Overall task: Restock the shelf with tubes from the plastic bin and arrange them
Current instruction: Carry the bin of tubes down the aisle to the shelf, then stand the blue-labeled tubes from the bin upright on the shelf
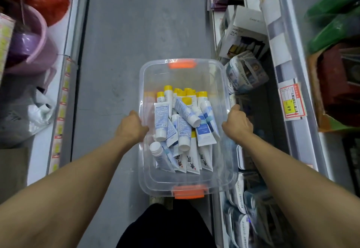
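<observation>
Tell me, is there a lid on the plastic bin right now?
No. The plastic bin is open at the top, the tubes lie uncovered inside, and both hands grip its side rims.

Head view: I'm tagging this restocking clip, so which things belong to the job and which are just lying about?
Job:
- clear plastic bin
- tubes heaped inside it
- left hand and right hand, gripping the bin's long sides

Lying about:
- purple bucket
- tea pot boxes
- price tag
- wrapped packs

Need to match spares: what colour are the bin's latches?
Orange latches, clearest in the head view.
</observation>
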The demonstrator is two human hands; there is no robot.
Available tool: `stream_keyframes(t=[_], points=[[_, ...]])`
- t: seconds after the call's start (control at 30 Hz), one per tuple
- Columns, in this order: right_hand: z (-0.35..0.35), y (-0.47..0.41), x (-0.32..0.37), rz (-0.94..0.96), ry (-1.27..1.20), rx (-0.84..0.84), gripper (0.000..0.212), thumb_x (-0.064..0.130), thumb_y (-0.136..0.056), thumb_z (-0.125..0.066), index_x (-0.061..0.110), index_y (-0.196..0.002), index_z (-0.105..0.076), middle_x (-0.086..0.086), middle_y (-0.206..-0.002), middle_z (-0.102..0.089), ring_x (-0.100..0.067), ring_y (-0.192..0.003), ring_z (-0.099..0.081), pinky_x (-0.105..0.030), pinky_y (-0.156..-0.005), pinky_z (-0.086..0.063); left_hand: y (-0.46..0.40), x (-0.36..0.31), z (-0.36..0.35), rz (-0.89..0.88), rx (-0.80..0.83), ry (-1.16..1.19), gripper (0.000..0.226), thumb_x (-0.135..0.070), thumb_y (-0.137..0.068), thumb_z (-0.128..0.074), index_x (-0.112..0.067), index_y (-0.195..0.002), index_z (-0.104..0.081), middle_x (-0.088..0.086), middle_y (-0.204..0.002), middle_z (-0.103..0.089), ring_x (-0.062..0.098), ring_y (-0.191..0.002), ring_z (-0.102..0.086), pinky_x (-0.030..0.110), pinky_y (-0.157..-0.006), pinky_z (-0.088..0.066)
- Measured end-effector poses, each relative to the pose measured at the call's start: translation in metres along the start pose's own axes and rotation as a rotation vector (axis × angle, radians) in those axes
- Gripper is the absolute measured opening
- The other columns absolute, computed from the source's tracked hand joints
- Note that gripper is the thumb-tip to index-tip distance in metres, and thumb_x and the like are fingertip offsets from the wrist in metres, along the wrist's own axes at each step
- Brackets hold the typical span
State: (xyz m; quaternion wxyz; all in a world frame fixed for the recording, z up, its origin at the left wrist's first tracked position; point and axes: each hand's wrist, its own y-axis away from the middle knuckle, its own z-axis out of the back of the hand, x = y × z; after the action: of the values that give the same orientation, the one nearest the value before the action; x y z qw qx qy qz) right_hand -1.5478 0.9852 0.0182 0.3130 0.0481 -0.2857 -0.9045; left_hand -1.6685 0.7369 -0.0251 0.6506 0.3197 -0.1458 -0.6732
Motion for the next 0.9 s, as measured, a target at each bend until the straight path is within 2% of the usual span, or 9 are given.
stream_keyframes(t=[0.1, 0.5, 0.63, 0.73, 0.9], points=[[-0.006, -0.006, -0.002, -0.007, 0.002, -0.007, 0.05, 0.009, -0.089, -0.053, -0.001, -0.133, -0.03, -0.022, -0.127, -0.053, -0.039, -0.113, -0.055, -0.043, -0.087, -0.046, -0.003, -0.002, -0.007, 0.009, 0.003, -0.009, 0.035, -0.023, -0.082, -0.064, -0.006, -0.106, -0.045, 0.016, -0.096, -0.06, 0.034, -0.085, -0.062, 0.042, -0.077, -0.056], [-0.022, -0.011, -0.006, 0.003, 0.011, -0.079, 0.047, 0.006, -0.09, -0.051, 0.003, -0.132, -0.03, -0.021, -0.122, -0.057, -0.039, -0.11, -0.057, -0.042, -0.086, -0.046, -0.005, -0.009, -0.021, 0.034, -0.035, -0.01, 0.034, -0.021, -0.086, -0.061, -0.01, -0.112, -0.041, 0.016, -0.099, -0.057, 0.033, -0.081, -0.062, 0.045, -0.077, -0.057], [-0.025, -0.009, -0.007, 0.008, 0.022, -0.079, 0.055, 0.009, -0.091, -0.052, 0.003, -0.139, -0.026, -0.021, -0.125, -0.056, -0.038, -0.113, -0.056, -0.042, -0.089, -0.045, -0.001, -0.01, -0.019, 0.034, -0.042, -0.003, 0.034, -0.02, -0.088, -0.061, -0.01, -0.113, -0.041, 0.016, -0.099, -0.057, 0.031, -0.081, -0.061, 0.043, -0.076, -0.057], [-0.023, -0.001, -0.009, 0.031, -0.007, -0.062, 0.055, 0.009, -0.089, -0.057, 0.003, -0.137, -0.029, -0.02, -0.125, -0.055, -0.037, -0.113, -0.056, -0.041, -0.087, -0.047, 0.005, -0.01, -0.015, 0.02, -0.033, -0.014, 0.037, -0.022, -0.086, -0.06, -0.01, -0.115, -0.042, 0.018, -0.105, -0.059, 0.035, -0.087, -0.062, 0.046, -0.08, -0.055], [-0.012, 0.016, -0.009, 0.102, -0.036, -0.096, 0.058, 0.009, -0.084, -0.062, 0.003, -0.134, -0.033, -0.019, -0.136, -0.038, -0.033, -0.124, -0.042, -0.039, -0.096, -0.042, 0.022, -0.012, 0.001, -0.017, -0.028, -0.036, 0.045, -0.014, -0.083, -0.061, -0.008, -0.122, -0.04, 0.018, -0.114, -0.059, 0.037, -0.098, -0.06, 0.047, -0.086, -0.053]])
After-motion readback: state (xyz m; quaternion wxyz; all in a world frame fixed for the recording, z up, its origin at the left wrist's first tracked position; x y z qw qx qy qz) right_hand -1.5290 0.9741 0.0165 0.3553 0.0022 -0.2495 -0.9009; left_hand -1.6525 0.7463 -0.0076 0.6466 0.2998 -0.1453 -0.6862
